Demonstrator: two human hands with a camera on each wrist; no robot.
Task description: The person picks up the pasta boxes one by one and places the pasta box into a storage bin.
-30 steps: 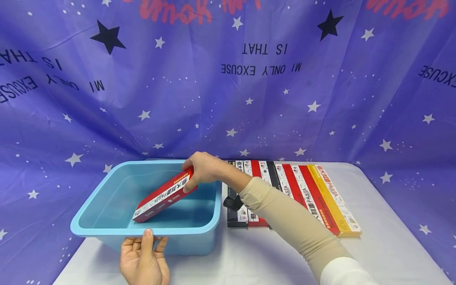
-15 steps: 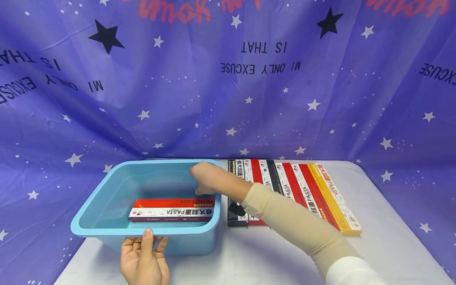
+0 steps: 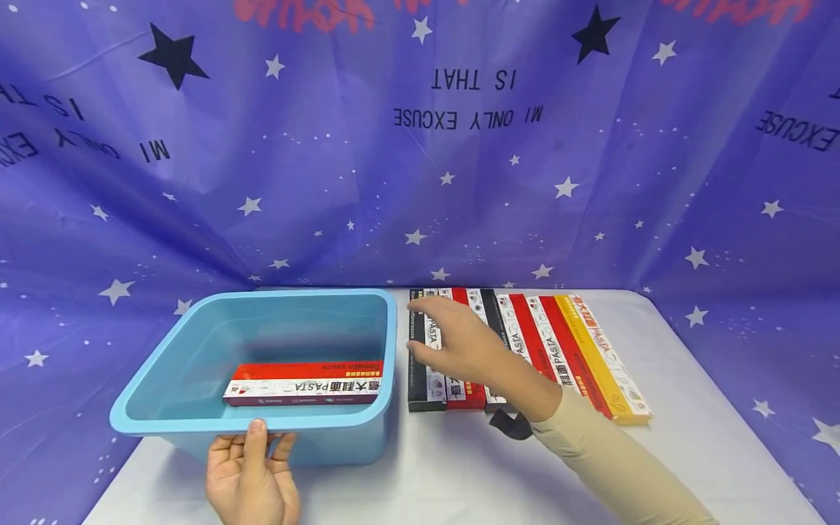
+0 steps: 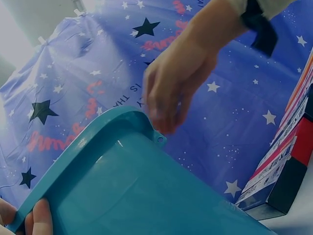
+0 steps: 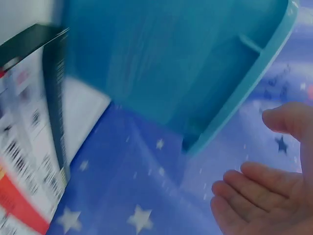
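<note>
one red box (image 3: 303, 383) lies in the blue tub (image 3: 341, 446), toward four o'clock. left hand (image 3: 252, 477) pinches the tub's rim (image 3: 164, 427) at six o'clock, thumb on top. right hand (image 3: 466, 348) spread wide, thumb well apart from fingers, over the nine o'clock end of the box row (image 3: 577, 350). row and tub on the white bench (image 3: 446, 467).

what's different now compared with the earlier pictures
The right hand let go of the red-and-white box, which went from tilted to lying in the blue bin, then moved right, out over the row of pasta boxes. The left hand still grips the bin's front rim; the row stayed put.
</note>
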